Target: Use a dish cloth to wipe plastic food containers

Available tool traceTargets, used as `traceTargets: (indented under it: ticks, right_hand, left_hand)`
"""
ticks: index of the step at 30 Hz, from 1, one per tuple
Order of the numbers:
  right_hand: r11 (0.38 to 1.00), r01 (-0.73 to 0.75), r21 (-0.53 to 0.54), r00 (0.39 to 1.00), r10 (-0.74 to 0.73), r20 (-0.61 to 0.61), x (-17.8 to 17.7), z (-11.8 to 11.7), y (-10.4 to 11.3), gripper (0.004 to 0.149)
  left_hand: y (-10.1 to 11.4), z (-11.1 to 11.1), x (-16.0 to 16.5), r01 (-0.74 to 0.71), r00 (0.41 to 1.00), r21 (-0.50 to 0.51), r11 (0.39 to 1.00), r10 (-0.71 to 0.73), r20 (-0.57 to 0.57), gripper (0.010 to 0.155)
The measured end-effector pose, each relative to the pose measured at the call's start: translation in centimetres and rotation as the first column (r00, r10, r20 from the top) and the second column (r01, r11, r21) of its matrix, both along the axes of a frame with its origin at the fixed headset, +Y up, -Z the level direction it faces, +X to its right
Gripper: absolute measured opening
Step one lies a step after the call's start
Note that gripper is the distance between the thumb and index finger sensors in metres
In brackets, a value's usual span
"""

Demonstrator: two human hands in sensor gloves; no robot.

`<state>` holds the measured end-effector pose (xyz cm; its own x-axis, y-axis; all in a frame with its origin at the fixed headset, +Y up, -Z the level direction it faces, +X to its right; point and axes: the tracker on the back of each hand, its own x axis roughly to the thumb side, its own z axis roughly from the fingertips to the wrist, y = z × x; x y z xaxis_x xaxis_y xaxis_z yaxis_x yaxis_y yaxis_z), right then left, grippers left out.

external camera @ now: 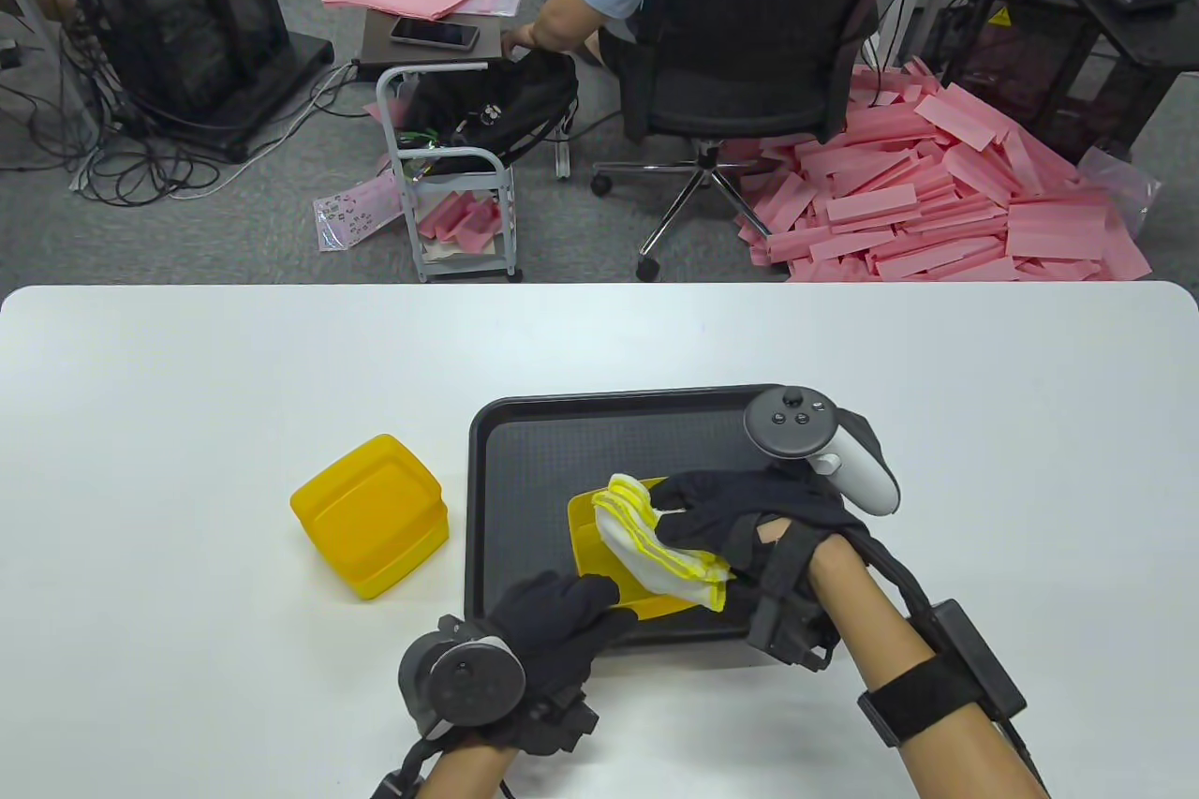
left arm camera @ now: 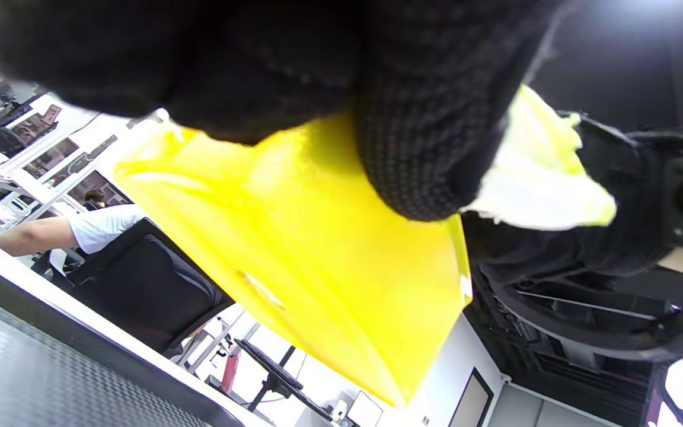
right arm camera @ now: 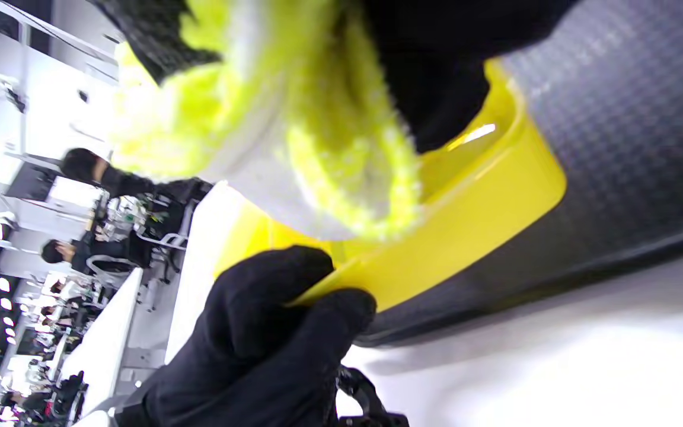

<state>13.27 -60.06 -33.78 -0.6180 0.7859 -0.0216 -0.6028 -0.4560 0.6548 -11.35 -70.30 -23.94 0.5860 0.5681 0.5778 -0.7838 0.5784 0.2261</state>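
A yellow plastic container [external camera: 599, 546] is held tilted over the black tray [external camera: 525, 462]. My left hand [external camera: 562, 621] grips its near edge, thumb and fingers pinching the rim [right arm camera: 318, 284]. My right hand [external camera: 740, 518] holds a white dish cloth with yellow edging [external camera: 656, 541] and presses it into the container. The cloth also shows in the right wrist view [right arm camera: 294, 136] and in the left wrist view [left arm camera: 543, 178], beside the container's yellow wall [left arm camera: 318, 249]. A second yellow container [external camera: 370, 513], lid on, stands on the table left of the tray.
The white table [external camera: 187, 415] runs wide to both sides of the tray. Beyond its far edge are an office chair with a seated person [external camera: 749, 40], a small cart [external camera: 450, 171] and a pile of pink foam strips [external camera: 937, 190].
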Motion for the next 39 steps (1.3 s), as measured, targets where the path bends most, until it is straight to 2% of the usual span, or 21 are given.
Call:
traceTargets:
  ticks: [7,10,14,17,21,25,29,36,39]
  right_hand:
    - [0.984,0.056,0.170,0.986,-0.081,0.148,4.8,0.1,1.3,0.050]
    - [0.977,0.050,0.207,0.973,-0.095,0.212,7.4,-0.1,0.2,0.050]
    - [0.977,0.012,0.211,0.956,-0.073,0.284,9.2,0.0,-2.7,0.050]
    - [0.976,0.007,0.216,0.953,-0.072,0.294,9.1,0.1,-4.6,0.050]
    - [0.968,0.162,0.190,0.941,-0.209,0.264,7.3,0.3,-7.5,0.051]
    - [0.952,0.240,0.190,0.931,-0.281,0.232,5.5,0.6,-9.4,0.052]
    - [0.907,0.388,0.166,0.885,-0.417,0.206,3.9,1.3,-11.5,0.057]
    - [0.822,0.499,0.276,0.817,-0.552,0.168,1.9,2.8,-14.4,0.066]
    - [0.795,0.547,0.262,0.780,-0.598,0.185,2.0,2.8,-14.8,0.067]
  left_hand:
    - [0.1,-0.3,-1.1,-0.031,0.999,-0.007,0.999,0.031,-0.038,0.037]
    - [0.0,-0.4,-1.5,-0.042,0.998,-0.012,0.999,0.041,-0.052,0.038]
    - [-0.1,-0.6,-1.8,-0.059,0.996,-0.020,0.998,0.058,-0.061,0.037]
    - [-0.1,-0.5,-1.8,-0.059,0.996,-0.020,0.998,0.058,-0.062,0.037]
    - [-0.2,-0.6,-1.6,-0.052,0.997,-0.021,0.998,0.051,-0.060,0.037]
    - [-0.2,-0.6,-1.4,-0.051,0.997,-0.021,0.998,0.050,-0.067,0.037]
    - [-0.3,-0.7,-1.6,-0.060,0.995,-0.024,0.998,0.058,-0.077,0.037]
    - [-0.3,-0.7,-1.3,-0.055,0.998,-0.022,0.998,0.054,-0.038,0.037]
    - [-0.2,-0.7,-1.2,-0.061,0.998,-0.021,0.998,0.061,-0.003,0.037]
